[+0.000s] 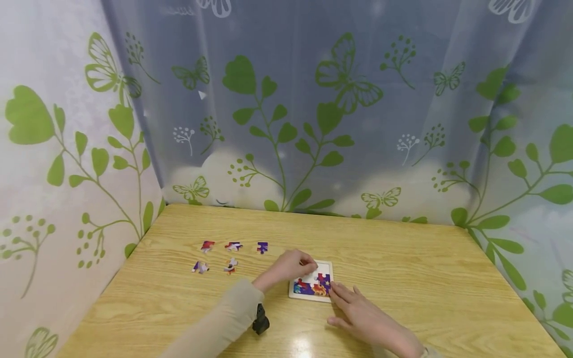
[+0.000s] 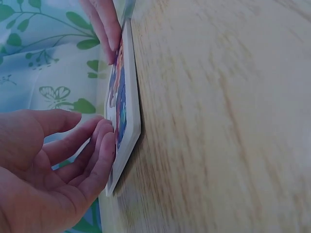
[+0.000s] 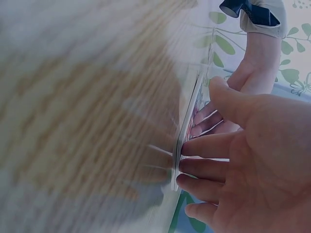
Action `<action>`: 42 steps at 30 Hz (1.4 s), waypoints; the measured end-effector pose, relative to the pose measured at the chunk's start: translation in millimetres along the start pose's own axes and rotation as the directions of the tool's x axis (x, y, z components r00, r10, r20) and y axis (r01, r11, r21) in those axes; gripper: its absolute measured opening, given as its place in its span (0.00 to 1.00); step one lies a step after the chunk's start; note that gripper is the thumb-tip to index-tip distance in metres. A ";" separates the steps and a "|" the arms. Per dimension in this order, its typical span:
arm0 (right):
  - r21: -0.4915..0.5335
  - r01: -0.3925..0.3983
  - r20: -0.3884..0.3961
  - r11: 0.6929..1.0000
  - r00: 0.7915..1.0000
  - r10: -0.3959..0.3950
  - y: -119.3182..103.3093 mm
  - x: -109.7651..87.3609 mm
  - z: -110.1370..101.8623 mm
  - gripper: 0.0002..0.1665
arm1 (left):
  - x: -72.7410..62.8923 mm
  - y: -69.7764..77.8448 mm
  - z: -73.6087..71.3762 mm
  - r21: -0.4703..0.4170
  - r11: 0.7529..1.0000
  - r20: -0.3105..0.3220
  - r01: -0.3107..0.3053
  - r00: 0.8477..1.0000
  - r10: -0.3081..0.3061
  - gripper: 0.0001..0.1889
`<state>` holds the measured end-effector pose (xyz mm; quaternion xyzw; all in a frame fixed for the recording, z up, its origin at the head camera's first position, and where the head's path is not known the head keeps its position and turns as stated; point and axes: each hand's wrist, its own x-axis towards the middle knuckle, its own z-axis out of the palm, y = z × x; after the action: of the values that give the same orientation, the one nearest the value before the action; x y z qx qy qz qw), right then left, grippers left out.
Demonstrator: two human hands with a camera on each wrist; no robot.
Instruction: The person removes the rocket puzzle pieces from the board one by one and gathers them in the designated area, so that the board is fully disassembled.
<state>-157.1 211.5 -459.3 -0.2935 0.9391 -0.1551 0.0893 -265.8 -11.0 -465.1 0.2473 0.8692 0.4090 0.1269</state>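
A small jigsaw puzzle tray (image 1: 311, 298) with a pale frame lies on the table, with colourful pieces (image 1: 319, 288) along its lower and right parts and a white bare area at the upper left. My left hand (image 1: 292, 264) reaches over the tray's left side. In the left wrist view its bent fingers (image 2: 99, 160) touch the puzzle surface, the thumb stands apart, and no held piece shows. Straight fingers of my right hand (image 1: 364, 317) rest against the tray's right edge, as the right wrist view (image 3: 209, 167) also shows.
Several loose jigsaw pieces lie on the wooden table (image 1: 403, 258) at the left, among them a red one (image 1: 208, 245), a purple one (image 1: 262, 246) and a grey-orange one (image 1: 231, 265). A leaf-patterned curtain (image 1: 286, 124) encloses the back and sides.
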 end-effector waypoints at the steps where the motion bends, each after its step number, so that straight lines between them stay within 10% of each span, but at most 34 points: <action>1: -0.001 -0.003 0.002 1.000 1.000 0.003 0.1 0.1 0.3 0.44 | 0.0 0.6 0.5 0.007 1.000 0.008 0.000 1.000 0.000 0.12; 16: -0.012 0.003 0.002 1.000 1.000 -0.003 0.5 0.2 2.3 0.43 | 2.7 4.8 8.8 0.069 0.997 0.009 -0.043 0.999 0.043 0.12; 42: -0.001 -0.003 0.007 1.000 1.000 0.003 0.3 0.8 1.9 0.43 | 5.1 1.9 16.9 -0.090 0.996 -0.098 0.015 0.995 -0.024 0.02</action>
<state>-157.5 210.8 -461.3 -0.2929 0.9392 -0.1533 0.0927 -262.3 3.7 -474.4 0.2126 0.8577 0.4576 0.0987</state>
